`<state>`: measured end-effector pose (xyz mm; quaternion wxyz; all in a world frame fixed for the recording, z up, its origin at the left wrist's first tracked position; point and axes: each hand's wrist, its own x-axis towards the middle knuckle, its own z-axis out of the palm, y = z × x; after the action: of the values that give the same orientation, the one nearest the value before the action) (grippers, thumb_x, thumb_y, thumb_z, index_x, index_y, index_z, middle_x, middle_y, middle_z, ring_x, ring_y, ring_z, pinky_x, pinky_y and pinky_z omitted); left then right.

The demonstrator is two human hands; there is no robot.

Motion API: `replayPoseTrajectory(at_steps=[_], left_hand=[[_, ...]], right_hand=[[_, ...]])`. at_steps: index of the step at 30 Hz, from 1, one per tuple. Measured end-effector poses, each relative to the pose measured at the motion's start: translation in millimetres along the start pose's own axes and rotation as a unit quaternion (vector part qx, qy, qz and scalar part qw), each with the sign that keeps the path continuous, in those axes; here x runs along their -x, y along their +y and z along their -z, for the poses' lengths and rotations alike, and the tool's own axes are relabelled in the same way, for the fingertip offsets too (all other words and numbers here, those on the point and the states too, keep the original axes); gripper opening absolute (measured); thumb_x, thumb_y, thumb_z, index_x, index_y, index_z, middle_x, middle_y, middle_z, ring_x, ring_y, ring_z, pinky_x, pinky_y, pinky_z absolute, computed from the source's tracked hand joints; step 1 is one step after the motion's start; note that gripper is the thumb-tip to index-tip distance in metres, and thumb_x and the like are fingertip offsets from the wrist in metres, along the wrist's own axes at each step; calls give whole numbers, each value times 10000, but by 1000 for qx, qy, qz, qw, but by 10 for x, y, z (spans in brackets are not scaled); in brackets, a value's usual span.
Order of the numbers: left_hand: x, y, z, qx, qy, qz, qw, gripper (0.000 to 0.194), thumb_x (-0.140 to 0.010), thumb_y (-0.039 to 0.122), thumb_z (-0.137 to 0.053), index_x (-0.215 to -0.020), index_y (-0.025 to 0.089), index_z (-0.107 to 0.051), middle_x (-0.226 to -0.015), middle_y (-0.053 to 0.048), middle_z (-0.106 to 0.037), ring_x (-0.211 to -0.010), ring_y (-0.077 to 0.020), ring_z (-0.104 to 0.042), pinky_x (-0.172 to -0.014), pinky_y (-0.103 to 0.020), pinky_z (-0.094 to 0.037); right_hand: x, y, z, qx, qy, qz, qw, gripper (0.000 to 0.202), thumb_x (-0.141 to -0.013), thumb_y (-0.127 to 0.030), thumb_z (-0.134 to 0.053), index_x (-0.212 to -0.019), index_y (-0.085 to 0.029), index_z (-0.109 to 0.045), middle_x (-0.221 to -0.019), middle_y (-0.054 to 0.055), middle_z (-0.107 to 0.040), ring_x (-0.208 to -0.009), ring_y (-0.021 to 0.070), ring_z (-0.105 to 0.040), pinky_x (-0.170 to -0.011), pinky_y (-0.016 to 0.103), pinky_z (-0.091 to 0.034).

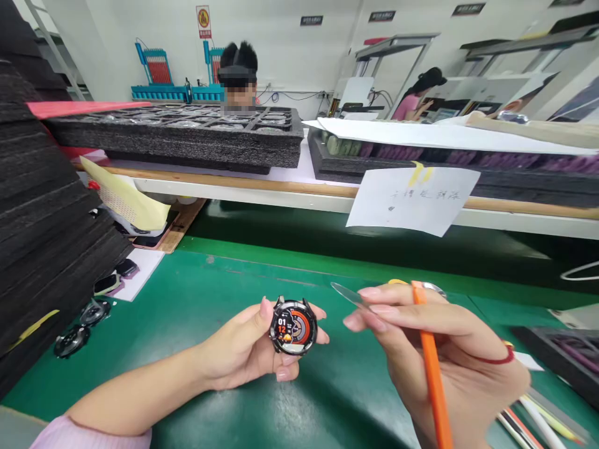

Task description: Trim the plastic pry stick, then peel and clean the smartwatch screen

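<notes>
Low in the middle of the frame: left hand (pixel 243 349) closed on a round watch case (pixel 293 326), thumb and fingers pinching its rim, dial tipped up and facing the camera, held just above the green counter (pixel 196 312). Right of it, lower right of the frame: right hand (pixel 435 349) clamped on two things at once, a thin clear film (pixel 349 294) nipped between the fingertips and an orange tool (pixel 433 368) gripped along the palm. Film just beside the watch case, up and to the right of the dial, not touching; its long axis slanting from the fingertips toward upper left. Orange tool running steeply from near the knuckles down to the bottom edge. Right hand the nearer one to the film, left the only one on the case. Readable on the dial: "01" over "12", with orange arcs. White paper note (pixel 414 198) hanging from the shelf at centre right, handwriting too faint to read. Black foam trays (pixel 178 134) at upper left, another person behind them. More watch cases (pixel 72 340) lying at lower left.
</notes>
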<state>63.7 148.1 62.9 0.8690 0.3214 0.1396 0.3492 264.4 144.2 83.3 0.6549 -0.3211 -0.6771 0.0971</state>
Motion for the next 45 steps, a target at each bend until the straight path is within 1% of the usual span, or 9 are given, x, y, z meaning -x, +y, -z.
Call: replayPoseTrajectory(at_steps=[8, 17, 25, 30, 33, 36, 39, 42, 45], left_hand=[[-17, 18, -12, 5, -1, 5, 1000, 508, -877, 607, -666, -1143, 182, -750, -1027, -106, -669, -556, -47, -448, -515, -190, -341], [-14, 29, -22, 1, 12, 5, 1000, 489, -893, 585, -662, -1157, 183, -753, -1041, -121, -669, -584, -54, -436, -535, -185, -354], [10, -13, -60, -1, 10, 27, 1000, 469, -921, 556, -641, -1185, 183, -747, -1042, -132, -681, -614, -61, -426, -567, -174, -418], [14, -33, -45, -1, 29, 40, 999, 461, -917, 541, -659, -1180, 173, -748, -1054, -135, -692, -634, -67, -448, -574, -164, -443], [70, -63, 26, -32, 55, 66, 996, 456, -955, 531, -605, -1244, 197, -717, -1147, -145, -681, -671, -91, -513, -615, -200, -491], [130, -164, 219, -112, 83, 96, 986, 449, -971, 493, -585, -1303, 204, -673, -1244, -147, -642, -775, -147, -594, -732, -273, -543], [162, -374, 521, -233, 100, 150, 956, 553, -932, 560, -605, -1340, 187, -616, -1162, -132, -646, -877, -204, -632, -809, -315, -551], [179, -593, 794, -437, 101, 149, 881, 746, -813, 513, -742, -1455, 245, -472, -1096, -91, -667, -850, -218, -646, -842, -351, -552], [195, -664, 906, -609, 66, 92, 785, 623, -869, 456, -657, -1456, 336, -486, -1208, -77, -670, -984, -260, -652, -947, -404, -524]], right_hand=[[-25, 20, -21, -17, -18, -2, 1000, 334, -786, 53, -739, -991, -210, -712, -933, -13, -760, -870, 143, -727, -825, 295, -636], [-66, 278, 95, 118, 4, 56, 991, 282, -788, -20, -776, -945, -248, -728, -911, 1, -774, -871, 200, -751, -825, 365, -618], [570, 942, 368, 228, -154, -3, 961, 121, -951, -233, -622, -937, -234, -742, -911, 59, -791, -852, 234, -755, -768, 384, -633], [844, 969, 572, 253, -230, -85, 936, 143, -910, -379, -677, -938, -275, -772, -897, 47, -800, -783, 250, -721, -688, 402, -621], [794, 888, 830, 293, -176, -141, 929, 238, -947, -448, -611, -1035, -280, -755, -1031, 56, -791, -929, 260, -722, -851, 432, -594], [666, 825, 1214, 360, -58, -201, 909, 419, -1051, -465, -360, -1208, -231, -670, -1053, 101, -776, -944, 250, -723, -881, 436, -570], [609, 814, 1559, 398, 3, -246, 884, 562, -1079, -461, -166, -1216, -176, -631, -952, 107, -775, -805, 203, -730, -756, 350, -587], [687, 891, 1698, 424, -29, -272, 863, 473, -1047, -516, -376, -995, -174, -699, -857, 71, -762, -763, 182, -720, -765, 335, -583], [837, 1056, 1648, 460, -60, -288, 838, 355, -963, -501, -605, -978, -160, -700, -940, 58, -741, -851, 183, -704, -852, 393, -570]])
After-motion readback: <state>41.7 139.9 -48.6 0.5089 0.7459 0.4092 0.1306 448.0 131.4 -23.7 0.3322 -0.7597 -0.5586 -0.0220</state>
